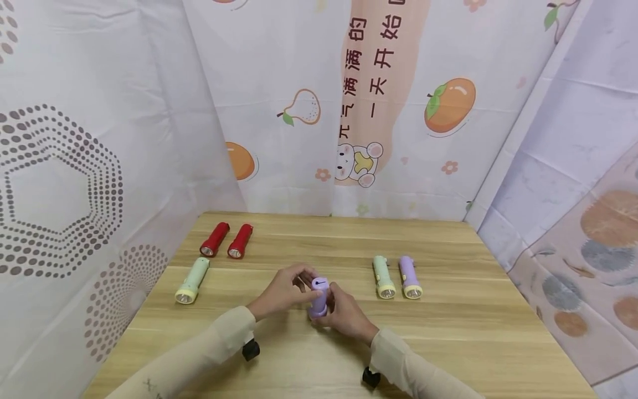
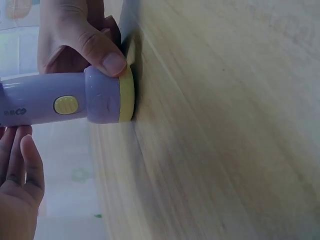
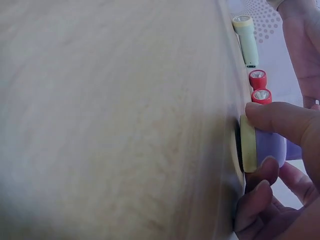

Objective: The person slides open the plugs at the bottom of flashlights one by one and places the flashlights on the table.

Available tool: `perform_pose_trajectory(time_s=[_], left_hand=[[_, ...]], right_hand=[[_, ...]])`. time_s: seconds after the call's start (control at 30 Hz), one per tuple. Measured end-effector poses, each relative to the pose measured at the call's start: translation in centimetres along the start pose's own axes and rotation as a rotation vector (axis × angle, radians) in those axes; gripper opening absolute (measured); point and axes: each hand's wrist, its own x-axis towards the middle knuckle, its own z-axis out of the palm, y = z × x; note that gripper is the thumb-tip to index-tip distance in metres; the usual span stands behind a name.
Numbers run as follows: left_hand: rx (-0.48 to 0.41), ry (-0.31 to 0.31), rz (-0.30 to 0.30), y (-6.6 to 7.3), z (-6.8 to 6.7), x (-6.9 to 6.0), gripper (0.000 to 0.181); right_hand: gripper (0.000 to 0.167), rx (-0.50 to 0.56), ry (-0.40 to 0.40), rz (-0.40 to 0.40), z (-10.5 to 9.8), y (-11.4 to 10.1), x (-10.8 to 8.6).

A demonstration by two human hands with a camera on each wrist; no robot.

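Note:
A purple flashlight (image 1: 319,299) stands near-upright at the table's middle, its yellow-rimmed head down and its base up. My right hand (image 1: 346,316) grips the head end from the right. In the right wrist view the thumb of that hand (image 3: 290,120) lies by the yellow rim, with curled fingers opposite. On the other side my left hand (image 1: 286,288) holds the upper body between thumb and fingers. Its fingertips (image 2: 31,150) are by the body in the left wrist view, where a yellow switch (image 2: 66,105) shows. Whether the rim touches the table cannot be told.
Two red flashlights (image 1: 241,241) and a green flashlight (image 1: 193,280) lie at the left of the wooden table (image 1: 448,343). To the right lie another green flashlight (image 1: 382,276) and another purple flashlight (image 1: 409,275). A printed curtain (image 1: 279,155) hangs behind the table.

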Motion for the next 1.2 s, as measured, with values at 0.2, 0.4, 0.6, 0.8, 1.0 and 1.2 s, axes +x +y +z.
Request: perform_pose_trajectory(time_s=[0.2, 0.4, 0.6, 0.8, 1.0, 1.2], left_hand=[[-0.004, -0.032, 0.001, 0.2, 0.2, -0.6, 0.036], [-0.015, -0.034, 0.008, 0.1, 0.2, -0.5, 0.036], [-0.035, -0.033, 0.011, 0.1, 0.3, -0.6, 0.035], [-0.033, -0.049, -0.002, 0.1, 0.1, -0.6, 0.033], [-0.103, -0.079, -0.062, 0.0, 0.0, -0.6, 0.023], [-0.222, -0.107, -0.127, -0.2, 0.1, -0.4, 0.025]], right_hand=[[0.057, -0.031, 0.024, -0.033, 0.5, 0.5, -0.1], [0.056, 0.035, -0.058, -0.030, -0.3, 0.6, -0.2], [0.039, 0.132, -0.168, -0.028, -1.5, 0.8, -0.2], [0.038, 0.133, -0.182, -0.011, -1.8, 0.9, 0.3], [0.044, 0.122, -0.168, 0.003, -1.8, 1.0, 0.3], [0.046, 0.151, -0.170, 0.024, -1.8, 1.1, 0.3]])
